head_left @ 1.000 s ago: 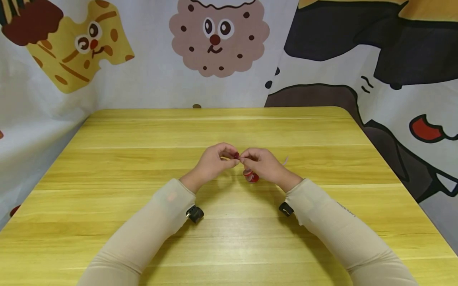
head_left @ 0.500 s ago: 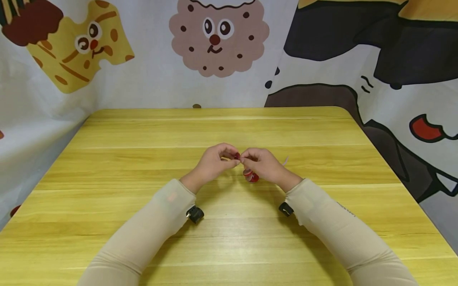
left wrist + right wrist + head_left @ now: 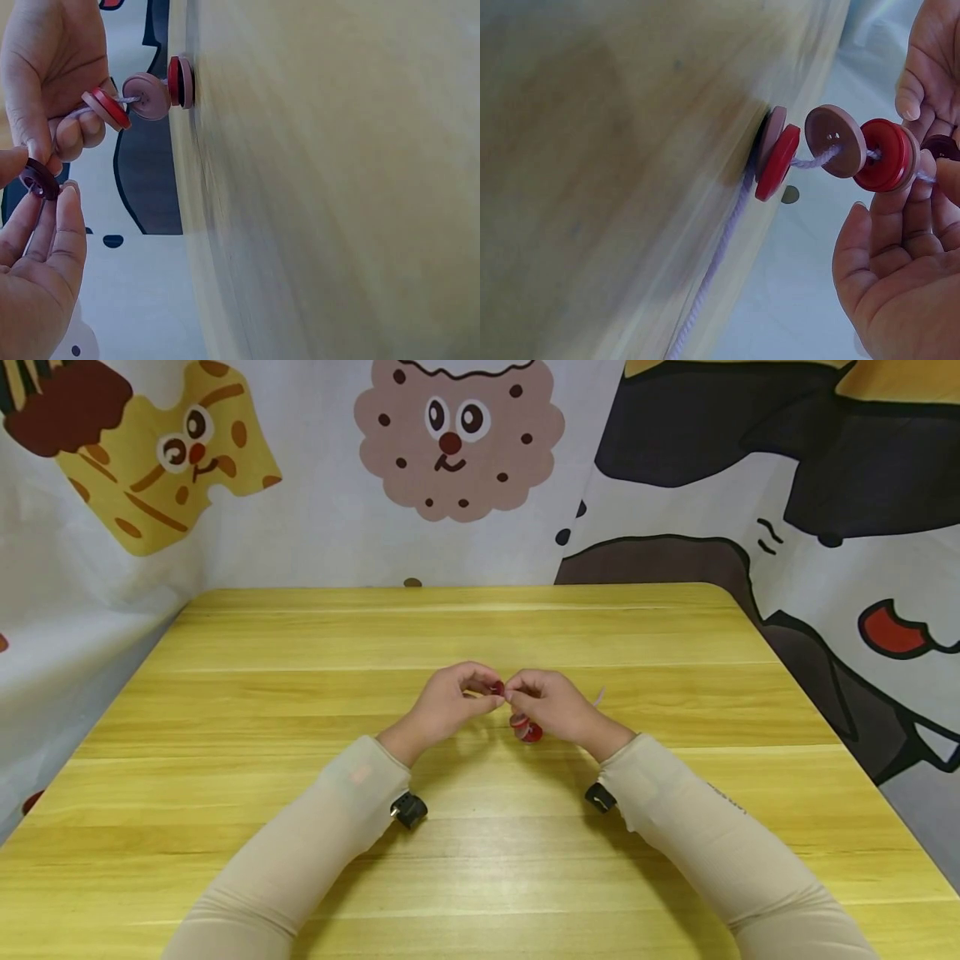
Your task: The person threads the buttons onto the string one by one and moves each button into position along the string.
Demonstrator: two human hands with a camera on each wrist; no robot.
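Observation:
Above the middle of the table, my two hands meet at the fingertips. My left hand (image 3: 446, 697) pinches a dark maroon button (image 3: 46, 177) between thumb and fingers. Close beside it, my right hand (image 3: 553, 703) pinches a lavender yarn (image 3: 714, 262) near its end, at the button's face. Whether the yarn passes through a hole of this button, I cannot tell. Several red and dusty-pink buttons hang on the yarn below my right hand; among them are a pink button (image 3: 823, 127) and a red button (image 3: 781, 159). The lowest ones appear to touch the table.
The wooden table (image 3: 480, 860) stretches out on all sides of the hands. Behind it hangs a white cloth (image 3: 315, 485) with cartoon food prints. A black wrist camera (image 3: 408, 809) sits under the left sleeve, another camera (image 3: 600, 797) under the right.
Both hands stay almost in place. The dark button and the fingertips have shifted very slightly to the right. The hanging buttons have hardly moved.

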